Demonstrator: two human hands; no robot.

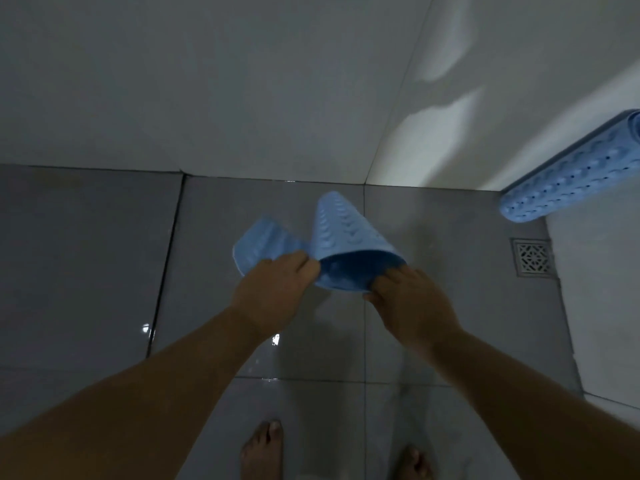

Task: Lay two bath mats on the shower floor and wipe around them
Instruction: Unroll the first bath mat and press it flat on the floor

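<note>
A light blue rubber bath mat [346,237], partly curled into a loose roll, hangs above the grey tiled shower floor [86,254]. My left hand [277,285] grips its left flap near the edge. My right hand [412,303] holds the lower right rim of the curled part. A second blue mat [568,174], rolled up tight and dotted with holes, leans in the right corner with its lower end on the floor.
A square metal drain grate [533,258] sits in the floor at the right, close to the white wall. The white tiled walls [242,98] meet the floor just beyond the mat. My bare feet [263,448] stand on wet, shiny tiles at the bottom.
</note>
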